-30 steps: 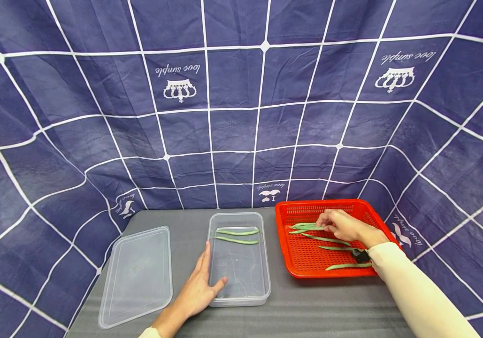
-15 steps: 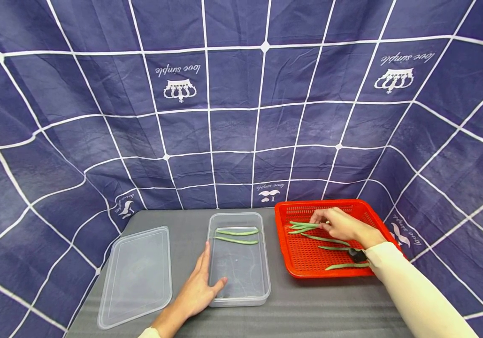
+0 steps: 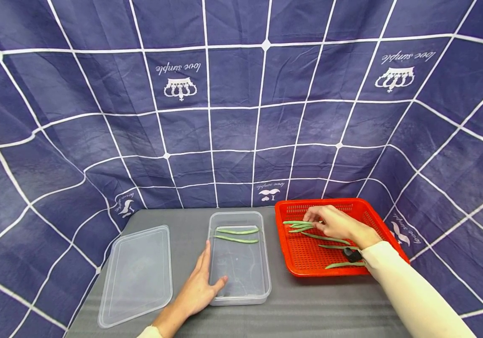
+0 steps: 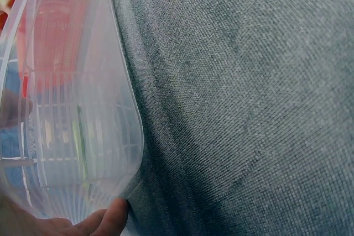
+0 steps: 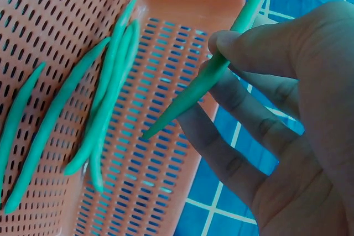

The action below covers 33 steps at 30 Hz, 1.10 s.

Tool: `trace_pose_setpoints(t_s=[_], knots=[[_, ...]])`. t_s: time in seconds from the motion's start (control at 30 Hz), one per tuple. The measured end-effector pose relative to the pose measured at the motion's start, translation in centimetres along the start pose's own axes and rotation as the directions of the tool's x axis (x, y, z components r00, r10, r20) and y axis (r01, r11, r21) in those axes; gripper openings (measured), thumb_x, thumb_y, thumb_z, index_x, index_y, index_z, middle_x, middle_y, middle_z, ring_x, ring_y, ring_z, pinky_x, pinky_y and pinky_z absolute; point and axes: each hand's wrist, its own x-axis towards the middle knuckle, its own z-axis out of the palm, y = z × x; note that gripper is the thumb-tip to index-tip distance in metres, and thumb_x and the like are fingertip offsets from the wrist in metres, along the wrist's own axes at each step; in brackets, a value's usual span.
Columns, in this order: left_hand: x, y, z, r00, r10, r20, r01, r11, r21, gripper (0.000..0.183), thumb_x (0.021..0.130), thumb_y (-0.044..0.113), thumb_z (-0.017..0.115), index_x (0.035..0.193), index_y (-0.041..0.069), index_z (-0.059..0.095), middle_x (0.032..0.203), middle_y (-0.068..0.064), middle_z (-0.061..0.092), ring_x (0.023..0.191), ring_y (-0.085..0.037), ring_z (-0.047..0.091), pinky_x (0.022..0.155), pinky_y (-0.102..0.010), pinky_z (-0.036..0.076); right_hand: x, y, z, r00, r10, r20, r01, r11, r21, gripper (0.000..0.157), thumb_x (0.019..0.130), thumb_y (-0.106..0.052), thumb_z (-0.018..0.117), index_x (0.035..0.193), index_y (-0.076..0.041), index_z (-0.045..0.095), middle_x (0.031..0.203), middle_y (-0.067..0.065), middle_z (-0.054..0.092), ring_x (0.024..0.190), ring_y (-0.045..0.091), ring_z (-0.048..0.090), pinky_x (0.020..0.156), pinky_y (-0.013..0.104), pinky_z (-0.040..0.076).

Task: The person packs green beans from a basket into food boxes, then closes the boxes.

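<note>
Right hand (image 3: 336, 222), four o'clock: pinching slender green bean (image 5: 191, 93) over red plastic basket (image 3: 302, 258). Left hand (image 3: 199, 286): outspread against clear plastic box (image 3: 241, 274).

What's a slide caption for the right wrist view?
Right hand pinching one green bean over a perforated basket holding more beans.
</note>
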Motion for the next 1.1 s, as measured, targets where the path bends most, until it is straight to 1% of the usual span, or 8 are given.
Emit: trace_pose_setpoints(t_s=[0.23,0.33,0.47,0.57,0.67,0.77,0.87,1.1], knots=[[0.1,0.1,-0.1,1.0,0.0,0.002,0.0,1.0,-0.003,0.12,0.103,0.041,0.086,0.189,0.011,0.008,0.19,-0.028,0.031,0.171,-0.055,0.041,0.135,-0.072,0.043,0.5,-1.0,0.1,1.0,-0.009,-0.023,0.009,1.0,-0.009,0.035,0.095,0.014,0.077,0.114,-0.015,0.08,0.099,-0.011,0.08,0.093,0.006,0.075,0.086,0.039,0.067],[0.1,0.2,-0.1,1.0,-0.005,0.008,0.005,1.0,-0.004,0.12,0.103,0.041,0.086,0.189,0.011,0.008,0.191,-0.027,0.03,0.172,-0.055,0.04,0.135,-0.072,0.042,0.7,-1.5,0.3,1.0,0.007,-0.021,-0.007,1.0,-0.02,0.036,0.095,0.013,0.077,0.114,-0.017,0.081,0.1,-0.012,0.08,0.094,0.005,0.075,0.087,0.037,0.066],[-0.1,0.2,0.1,1.0,-0.008,0.006,0.008,1.0,-0.003,0.12,0.103,0.041,0.087,0.189,0.01,0.009,0.19,-0.026,0.031,0.171,-0.054,0.042,0.134,-0.071,0.044,0.9,-2.0,0.4,1.0,0.011,-0.014,-0.011,0.999,-0.036,0.032,0.097,0.012,0.079,0.117,-0.013,0.082,0.101,-0.011,0.081,0.095,0.005,0.075,0.089,0.035,0.066],[-0.2,0.2,0.2,1.0,-0.01,0.008,0.01,1.0,-0.011,0.12,0.103,0.041,0.087,0.189,0.01,0.009,0.19,-0.025,0.032,0.171,-0.054,0.043,0.134,-0.071,0.044,1.2,-2.3,0.5,1.0,-0.002,-0.02,0.001,0.999,-0.046,0.03,0.097,0.011,0.079,0.119,-0.01,0.082,0.103,-0.01,0.081,0.096,0.006,0.075,0.09,0.035,0.066],[-0.3,0.2,0.2,1.0,-0.008,0.014,0.008,1.0,-0.016,0.12,0.103,0.041,0.087,0.189,0.01,0.008,0.19,-0.026,0.031,0.171,-0.055,0.042,0.134,-0.073,0.043,1.5,-2.7,0.7,1.0,-0.005,-0.03,0.003,0.999,-0.043,0.031,0.097,0.011,0.08,0.12,-0.011,0.082,0.102,-0.01,0.081,0.095,0.007,0.076,0.09,0.037,0.067],[-0.3,0.2,0.2,1.0,-0.004,0.014,0.004,1.0,-0.018,0.121,0.103,0.041,0.087,0.189,0.01,0.008,0.19,-0.027,0.03,0.172,-0.055,0.04,0.134,-0.073,0.042,1.9,-3.0,1.1,0.999,-0.005,-0.038,0.004,0.999,-0.033,0.032,0.097,0.01,0.08,0.12,-0.012,0.081,0.101,-0.006,0.083,0.094,0.005,0.075,0.087,0.037,0.067],[-0.3,0.2,0.3,1.0,0.003,0.006,-0.003,1.0,-0.012,0.121,0.103,0.041,0.087,0.189,0.01,0.008,0.19,-0.027,0.032,0.172,-0.055,0.041,0.135,-0.072,0.042,2.2,-3.4,1.4,0.999,-0.01,-0.044,0.008,0.999,-0.041,0.032,0.097,0.009,0.081,0.12,-0.014,0.081,0.101,-0.002,0.084,0.093,0.005,0.074,0.085,0.034,0.065],[-0.2,0.3,0.2,1.0,0.009,-0.004,-0.009,1.0,-0.006,0.119,0.103,0.04,0.087,0.188,0.007,0.01,0.189,-0.028,0.032,0.171,-0.055,0.042,0.134,-0.072,0.043,3.3,-4.1,2.2,0.998,-0.026,-0.053,0.021,0.996,-0.089,0.033,0.097,0.004,0.084,0.124,-0.014,0.081,0.104,0.002,0.086,0.095,0.014,0.077,0.085,0.034,0.063]])
